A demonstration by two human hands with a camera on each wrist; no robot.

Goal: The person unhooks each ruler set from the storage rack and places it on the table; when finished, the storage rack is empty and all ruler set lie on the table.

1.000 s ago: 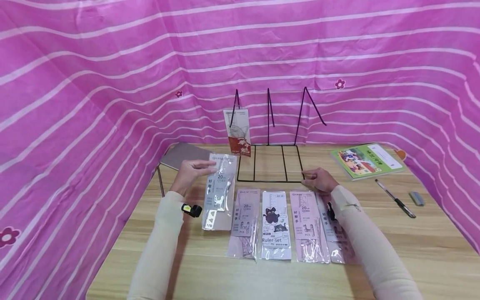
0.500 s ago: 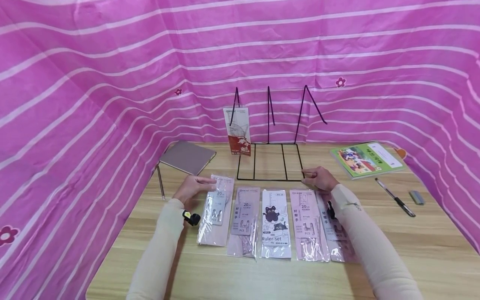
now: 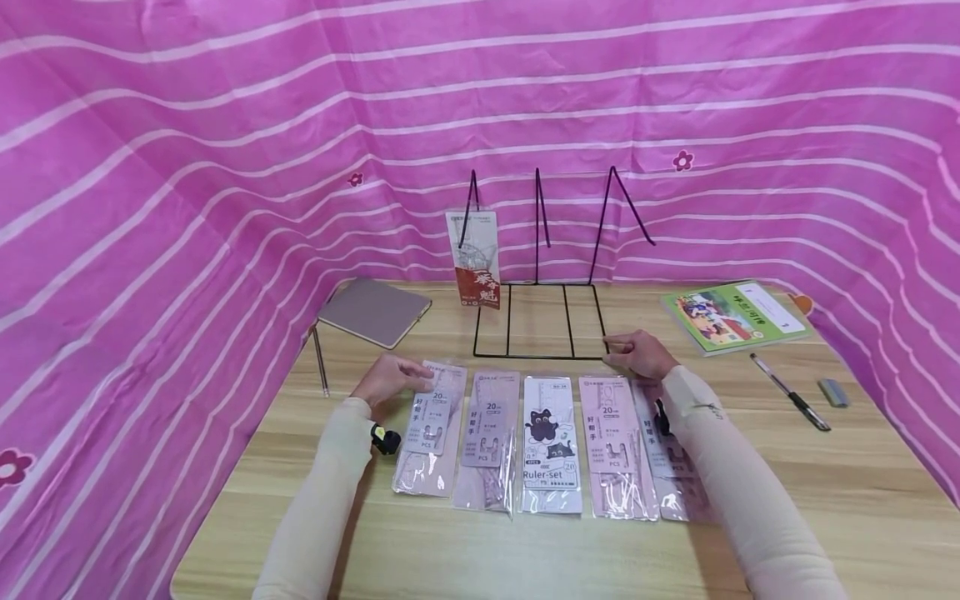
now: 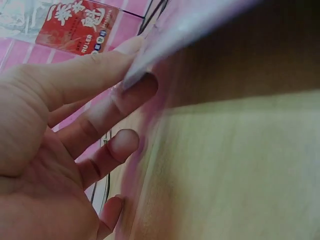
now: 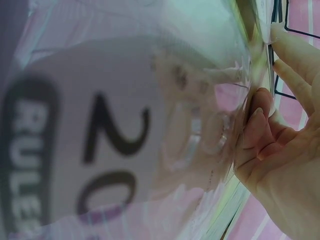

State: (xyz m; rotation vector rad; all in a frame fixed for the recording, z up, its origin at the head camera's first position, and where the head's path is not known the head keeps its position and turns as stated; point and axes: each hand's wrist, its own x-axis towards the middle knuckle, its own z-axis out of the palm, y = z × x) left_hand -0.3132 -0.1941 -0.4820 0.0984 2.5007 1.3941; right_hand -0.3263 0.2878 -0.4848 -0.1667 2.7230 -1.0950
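My left hand (image 3: 392, 377) pinches the upper left edge of a clear ruler-set pack (image 3: 431, 429) at the left end of a row. In the left wrist view the thumb and forefinger grip that pack's edge, the other fingers spread loosely. My right hand (image 3: 640, 353) pinches the front right corner of a black wire display rack (image 3: 536, 357). From the rack's left hook hangs a red-and-white ruler pack (image 3: 478, 283). The row continues with a pink pack (image 3: 487, 425), a cat-print pack (image 3: 551, 446), another pink pack (image 3: 611, 437) and a pack (image 3: 667, 450) partly hidden under my right wrist.
A grey notebook (image 3: 375, 311) and a pencil (image 3: 320, 358) lie at the left. At the right are a green picture-covered book (image 3: 731, 317), a black pen (image 3: 791, 392) and an eraser (image 3: 833, 392). Pink striped cloth (image 3: 495, 100) surrounds the wooden table (image 3: 525, 558).
My left hand has brought its pack down and toward me, from raised beside the rack to the row's left end. My right hand has stayed at the rack's corner.
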